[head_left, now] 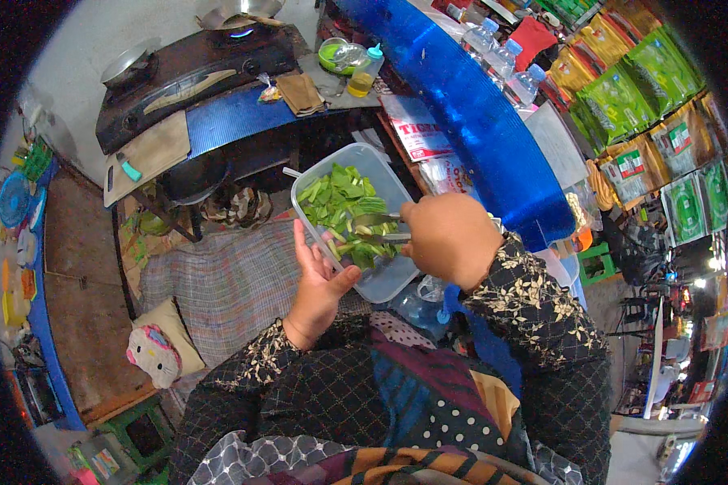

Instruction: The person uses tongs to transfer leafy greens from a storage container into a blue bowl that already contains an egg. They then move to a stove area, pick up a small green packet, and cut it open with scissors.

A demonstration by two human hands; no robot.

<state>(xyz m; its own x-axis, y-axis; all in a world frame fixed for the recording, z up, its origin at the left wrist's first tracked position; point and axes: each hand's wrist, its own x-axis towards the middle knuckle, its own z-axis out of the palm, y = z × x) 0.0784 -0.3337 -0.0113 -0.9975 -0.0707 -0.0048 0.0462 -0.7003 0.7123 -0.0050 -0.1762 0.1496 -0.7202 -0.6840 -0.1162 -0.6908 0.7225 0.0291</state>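
Observation:
My left hand (315,286) supports a clear plastic container (391,174), its fingers along the outer wall and the thumb raised near the rim. Chopped leafy greens (344,196) with pale stem pieces fill part of it. My right hand (451,236) is closed around metal tongs (384,229). The tong tips reach in among the greens; whether they pinch any leaves is hard to make out.
Ahead on the left stands a gas stove (194,73) with a wok (239,12) over a lit flame and a smaller pan (125,65). A cutting board (158,153) bears a knife (129,168). An oil bottle (366,73) stands beyond. A blue corrugated panel (481,113) runs along the right.

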